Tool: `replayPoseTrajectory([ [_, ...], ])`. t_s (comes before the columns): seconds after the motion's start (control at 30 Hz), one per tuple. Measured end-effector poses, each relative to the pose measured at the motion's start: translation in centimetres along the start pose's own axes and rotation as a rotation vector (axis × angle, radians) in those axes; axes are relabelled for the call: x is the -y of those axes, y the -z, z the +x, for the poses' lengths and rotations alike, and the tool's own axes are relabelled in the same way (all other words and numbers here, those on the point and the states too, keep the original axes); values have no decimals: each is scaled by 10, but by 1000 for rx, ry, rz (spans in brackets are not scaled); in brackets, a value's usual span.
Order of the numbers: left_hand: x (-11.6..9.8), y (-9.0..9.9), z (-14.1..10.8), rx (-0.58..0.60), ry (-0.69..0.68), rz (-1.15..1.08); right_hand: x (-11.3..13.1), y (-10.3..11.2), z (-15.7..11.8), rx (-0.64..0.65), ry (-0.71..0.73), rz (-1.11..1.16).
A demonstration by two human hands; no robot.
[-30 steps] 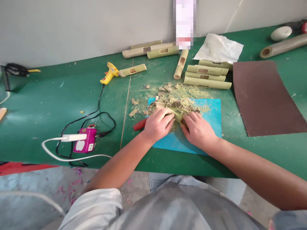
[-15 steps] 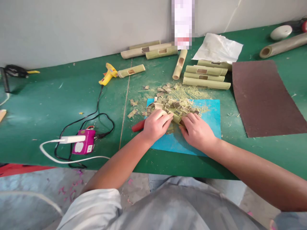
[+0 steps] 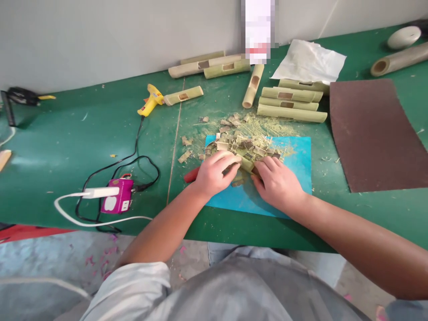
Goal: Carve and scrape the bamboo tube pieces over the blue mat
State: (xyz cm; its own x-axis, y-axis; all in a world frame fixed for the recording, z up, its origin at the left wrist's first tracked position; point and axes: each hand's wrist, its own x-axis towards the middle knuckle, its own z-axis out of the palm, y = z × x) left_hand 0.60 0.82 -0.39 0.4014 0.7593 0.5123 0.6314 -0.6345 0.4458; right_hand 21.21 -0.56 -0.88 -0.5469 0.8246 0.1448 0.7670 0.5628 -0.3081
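Over a blue sheet (image 3: 254,203), a short green bamboo tube (image 3: 246,165) lies slanted between my two hands. My left hand (image 3: 217,174) is closed round its left end, with the thumb below and the fingers curled on top. The other end sits in my right hand (image 3: 277,180), whose fingers bend over it and hide it. Just beyond my fingers is a heap of bamboo chips and shavings (image 3: 247,143). A red handle (image 3: 191,175) sticks out to the left of my left hand; the rest of it is hidden.
Cut bamboo tubes (image 3: 291,113) with square openings lie at the back. A yellow glue gun (image 3: 151,100) rests at the left, its cord running near a magenta power adapter (image 3: 117,196). On the right are a dark brown sheet (image 3: 377,138) and a long bamboo pole (image 3: 397,62).
My left hand has shifted slightly left and its thumb has moved down, opening a dark gap below the fingers. The right hand stays on the tube. The view has shifted a little.
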Motion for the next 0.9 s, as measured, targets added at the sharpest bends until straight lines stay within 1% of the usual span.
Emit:
replayPoseTrajectory([
  [0.1,0,0,1,33,42,-8,1,0,0,7,-1,-18],
  [0.2,4,-2,-2,18,55,49,2,0,1,4,-3,-23],
  [0.3,9,-2,-4,-4,31,127,3,-1,1,8,-9,-24],
  [0.43,10,-1,-5,9,-21,249,4,-2,2,-2,-4,-31],
  [0.53,8,-1,-5,3,-30,226,5,-2,3,-14,-3,-50],
  [0.77,9,-2,-7,-26,0,186,6,-1,5,4,-16,-72],
  [0.9,7,-1,-6,-21,6,149,6,0,6,12,-20,-68],
])
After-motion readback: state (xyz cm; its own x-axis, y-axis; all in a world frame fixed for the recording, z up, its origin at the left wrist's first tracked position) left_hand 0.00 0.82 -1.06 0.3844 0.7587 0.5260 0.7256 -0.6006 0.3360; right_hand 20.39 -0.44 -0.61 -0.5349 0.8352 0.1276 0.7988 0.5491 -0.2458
